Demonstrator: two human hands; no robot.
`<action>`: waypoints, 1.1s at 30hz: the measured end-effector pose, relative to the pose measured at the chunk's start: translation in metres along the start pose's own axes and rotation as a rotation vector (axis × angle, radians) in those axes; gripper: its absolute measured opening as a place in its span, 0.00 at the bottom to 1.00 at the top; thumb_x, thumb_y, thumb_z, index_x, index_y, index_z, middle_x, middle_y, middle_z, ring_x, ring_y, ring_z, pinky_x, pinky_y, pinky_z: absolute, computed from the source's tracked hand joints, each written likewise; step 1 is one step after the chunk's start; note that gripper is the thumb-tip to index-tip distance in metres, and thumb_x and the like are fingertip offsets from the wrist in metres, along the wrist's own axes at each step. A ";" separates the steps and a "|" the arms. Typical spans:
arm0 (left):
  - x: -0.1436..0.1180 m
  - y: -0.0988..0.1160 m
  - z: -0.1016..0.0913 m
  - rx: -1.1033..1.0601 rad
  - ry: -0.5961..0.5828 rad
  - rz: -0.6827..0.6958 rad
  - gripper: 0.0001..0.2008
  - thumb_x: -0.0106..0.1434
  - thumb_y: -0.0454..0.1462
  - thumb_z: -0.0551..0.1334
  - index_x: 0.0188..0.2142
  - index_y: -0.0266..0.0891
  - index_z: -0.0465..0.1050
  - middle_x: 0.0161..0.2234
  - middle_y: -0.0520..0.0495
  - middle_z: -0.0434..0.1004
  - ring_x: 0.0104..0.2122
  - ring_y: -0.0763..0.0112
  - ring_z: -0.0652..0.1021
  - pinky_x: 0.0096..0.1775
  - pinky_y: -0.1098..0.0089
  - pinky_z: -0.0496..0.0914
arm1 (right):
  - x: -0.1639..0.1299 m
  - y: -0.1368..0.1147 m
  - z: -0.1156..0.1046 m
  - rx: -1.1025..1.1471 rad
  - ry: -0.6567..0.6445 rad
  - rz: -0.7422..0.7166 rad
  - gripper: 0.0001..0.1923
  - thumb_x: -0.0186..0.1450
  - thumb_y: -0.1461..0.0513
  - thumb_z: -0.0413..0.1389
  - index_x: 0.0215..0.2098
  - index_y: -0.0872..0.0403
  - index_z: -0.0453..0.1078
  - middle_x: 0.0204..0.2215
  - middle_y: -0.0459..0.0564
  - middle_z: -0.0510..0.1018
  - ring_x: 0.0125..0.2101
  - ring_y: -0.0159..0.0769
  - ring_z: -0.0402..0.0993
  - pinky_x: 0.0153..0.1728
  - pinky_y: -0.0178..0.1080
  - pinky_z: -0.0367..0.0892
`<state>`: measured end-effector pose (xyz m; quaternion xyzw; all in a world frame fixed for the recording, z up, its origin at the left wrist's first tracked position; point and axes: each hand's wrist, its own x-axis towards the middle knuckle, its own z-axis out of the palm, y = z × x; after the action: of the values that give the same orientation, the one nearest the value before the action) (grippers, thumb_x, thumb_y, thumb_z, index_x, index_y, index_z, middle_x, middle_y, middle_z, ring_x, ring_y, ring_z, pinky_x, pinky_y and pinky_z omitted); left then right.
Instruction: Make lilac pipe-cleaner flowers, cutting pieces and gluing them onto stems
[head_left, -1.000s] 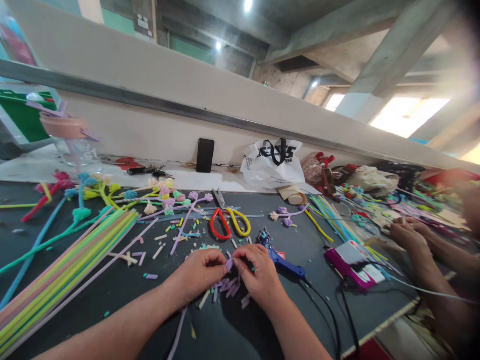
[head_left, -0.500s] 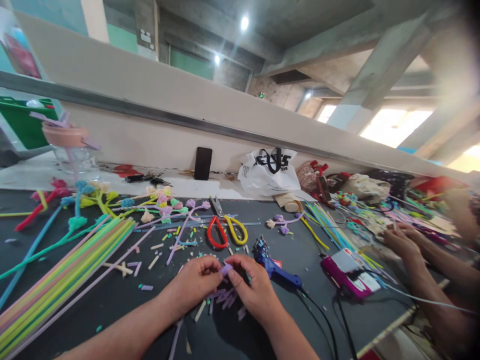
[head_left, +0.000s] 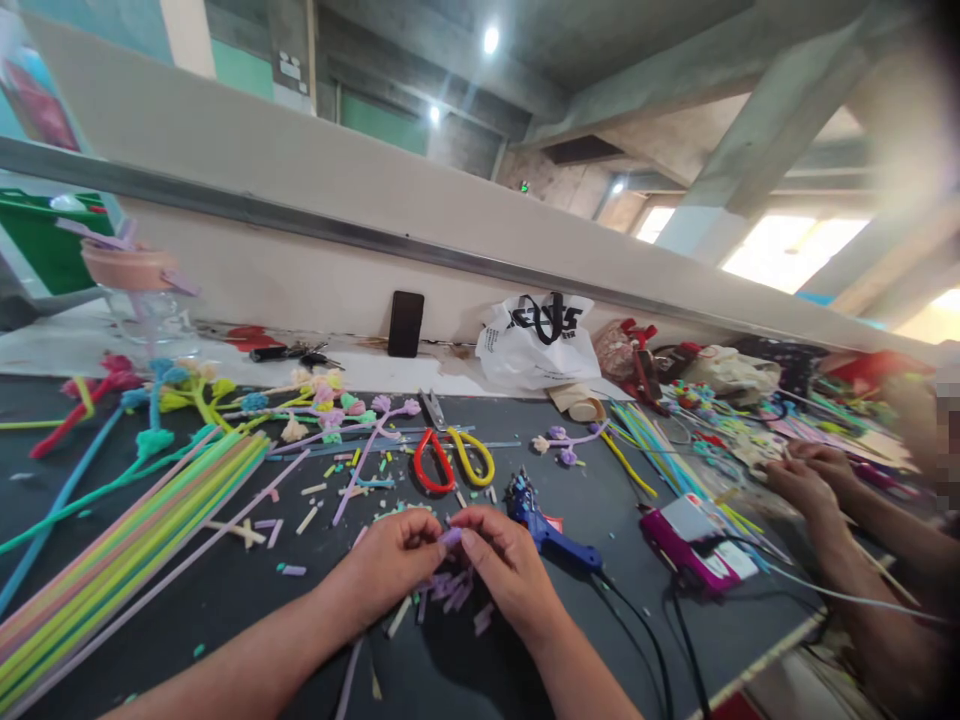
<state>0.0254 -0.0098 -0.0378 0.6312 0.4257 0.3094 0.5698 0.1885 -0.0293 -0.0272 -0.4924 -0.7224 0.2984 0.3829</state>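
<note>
Both hands met over the middle of the dark counter (head_left: 225, 590), close to its near edge, and they were pinched together on one small lilac piece of straw (head_left: 451, 537). The left hand (head_left: 394, 560) closed thumb and forefinger on one end, and the right hand (head_left: 501, 560) closed on the other, fingertips almost touching, as one would hold something too small to work with a looser grip. Just beneath them lay a little heap of lilac offcuts (head_left: 450, 592), kept directly under the hands where a fresh piece was within a finger's reach. The red-and-yellow scissors (head_left: 453, 460) rested just beyond the hands toward the far edge, handles turned to the person, and the blue glue gun (head_left: 546, 525) lay just right of the right hand with its cord trailing off the near edge; both looked parked within easy pickup. A fan of long coloured straws (head_left: 127, 550) ran to the near left corner, out of the way, and finished straw flowers (head_left: 322, 395) lay along the far left. Toward the right edge a co-worker's hands (head_left: 806, 480) were busy in their own clutter, well apart, beside a pink box (head_left: 694, 540). A white plastic bag (head_left: 538, 345) and a dark phone (head_left: 406, 324) stood back against the wall.
</note>
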 end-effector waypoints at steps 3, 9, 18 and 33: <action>0.002 -0.004 -0.001 -0.004 -0.017 -0.004 0.08 0.53 0.40 0.56 0.27 0.36 0.66 0.19 0.57 0.59 0.19 0.79 0.60 0.22 0.77 0.54 | 0.001 0.000 0.000 0.000 0.010 -0.004 0.09 0.60 0.63 0.50 0.36 0.56 0.68 0.26 0.47 0.74 0.27 0.31 0.69 0.29 0.32 0.64; 0.000 -0.005 -0.002 0.025 -0.010 0.017 0.11 0.54 0.42 0.56 0.27 0.36 0.67 0.17 0.59 0.57 0.17 0.81 0.58 0.21 0.77 0.52 | 0.004 -0.002 0.001 -0.081 0.027 -0.020 0.06 0.58 0.66 0.51 0.30 0.56 0.69 0.24 0.46 0.74 0.27 0.30 0.69 0.30 0.31 0.63; -0.003 -0.004 -0.003 0.010 -0.016 0.033 0.12 0.55 0.43 0.56 0.27 0.36 0.68 0.17 0.58 0.60 0.17 0.80 0.59 0.21 0.77 0.53 | 0.003 -0.001 0.003 -0.098 0.049 -0.043 0.05 0.58 0.64 0.51 0.27 0.55 0.68 0.22 0.45 0.72 0.24 0.30 0.68 0.27 0.30 0.62; -0.011 0.010 -0.002 -0.548 -0.162 -0.131 0.15 0.56 0.47 0.57 0.32 0.36 0.64 0.21 0.54 0.67 0.13 0.82 0.65 0.13 0.80 0.58 | -0.001 0.000 -0.003 0.144 0.071 0.008 0.08 0.60 0.59 0.51 0.29 0.55 0.68 0.22 0.45 0.72 0.23 0.29 0.67 0.25 0.30 0.64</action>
<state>0.0208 -0.0182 -0.0265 0.4477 0.3194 0.3241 0.7698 0.1910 -0.0304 -0.0259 -0.4767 -0.6831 0.3334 0.4416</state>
